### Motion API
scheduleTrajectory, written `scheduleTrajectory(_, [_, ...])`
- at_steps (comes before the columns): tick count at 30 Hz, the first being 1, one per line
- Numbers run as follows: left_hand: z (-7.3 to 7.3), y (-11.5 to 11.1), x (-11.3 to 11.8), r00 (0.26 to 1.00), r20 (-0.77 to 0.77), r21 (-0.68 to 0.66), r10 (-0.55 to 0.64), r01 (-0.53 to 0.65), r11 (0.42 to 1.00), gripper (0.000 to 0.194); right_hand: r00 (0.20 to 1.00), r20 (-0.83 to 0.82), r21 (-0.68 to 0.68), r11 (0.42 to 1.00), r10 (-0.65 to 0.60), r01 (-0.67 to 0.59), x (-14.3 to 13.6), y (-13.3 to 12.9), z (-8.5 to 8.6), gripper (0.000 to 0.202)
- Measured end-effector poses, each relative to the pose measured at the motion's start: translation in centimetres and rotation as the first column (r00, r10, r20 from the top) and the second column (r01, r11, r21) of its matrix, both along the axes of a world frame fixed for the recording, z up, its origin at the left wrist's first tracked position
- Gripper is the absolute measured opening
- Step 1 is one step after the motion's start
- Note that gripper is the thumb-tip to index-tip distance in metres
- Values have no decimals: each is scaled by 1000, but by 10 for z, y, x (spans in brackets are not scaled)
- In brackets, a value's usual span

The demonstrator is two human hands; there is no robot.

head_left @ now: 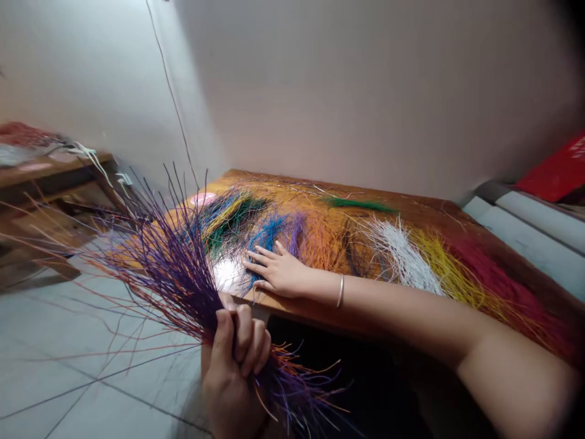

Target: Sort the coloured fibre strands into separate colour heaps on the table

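Observation:
A thick bundle of thin purple and orange wires point(183, 274) is clenched in my left hand point(240, 341), in front of the table. Its long ends fan out to the upper left, and short ends stick out below my fist at the lower right. My right hand point(281, 273) lies palm down with spread fingers at the table's near edge, touching the blue wires point(269, 230). A bangle circles that wrist. Just beyond it are purple wires point(298, 231) and orange wires point(322, 241). A bright white patch point(227, 274) shows left of my right fingers.
Wooden table point(420, 204) against the wall carries mixed blue, yellow and green wires point(237, 213), a green bunch point(361, 204), and white point(404, 253), yellow point(450, 268) and red wires point(498, 280). Another table point(55, 171) stands left. Pale boxes point(530, 244) and a red object point(555, 167) are right.

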State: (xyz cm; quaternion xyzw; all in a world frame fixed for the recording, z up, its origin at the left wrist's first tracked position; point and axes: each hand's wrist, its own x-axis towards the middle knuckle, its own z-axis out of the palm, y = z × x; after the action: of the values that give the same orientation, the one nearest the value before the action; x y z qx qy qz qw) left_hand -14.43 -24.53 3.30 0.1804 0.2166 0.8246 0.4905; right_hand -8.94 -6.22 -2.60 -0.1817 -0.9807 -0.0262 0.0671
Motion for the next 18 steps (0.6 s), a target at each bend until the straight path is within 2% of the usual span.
scheduleTrajectory(4, [0, 7, 4, 1000, -30, -30, 7, -8, 1000, 15, 999, -26, -17, 1000, -26, 25, -4, -1, 7, 57])
scheduleTrajectory(7, [-4, 20, 10, 996, -95, -115, 6, -16, 993, 28, 998, -66, -67, 998, -15, 10, 8, -8, 28, 62])
scheduleTrajectory(10, [-12, 37, 18, 980, -179, -159, -83, 54, 986, 34, 997, -73, -106, 994, -19, 12, 41, -16, 55, 59])
scheduleTrajectory(13, [-21, 53, 29, 955, -212, -183, -206, 168, 969, 37, 977, -147, -182, 975, -154, 126, 85, -26, 74, 58])
scheduleTrajectory(15, [-26, 62, 38, 929, -228, -208, -291, 246, 947, 40, 906, -291, -330, 921, -308, 207, 110, -35, 80, 50])
scheduleTrajectory(16, [-28, 66, 44, 913, -237, -218, -331, 282, 934, 40, 845, -366, -446, 871, -389, 207, 120, -39, 81, 43])
scheduleTrajectory(18, [-32, 72, 56, 880, -254, -230, -402, 349, 908, 37, 697, -465, -690, 717, -546, 101, 133, -49, 81, 34])
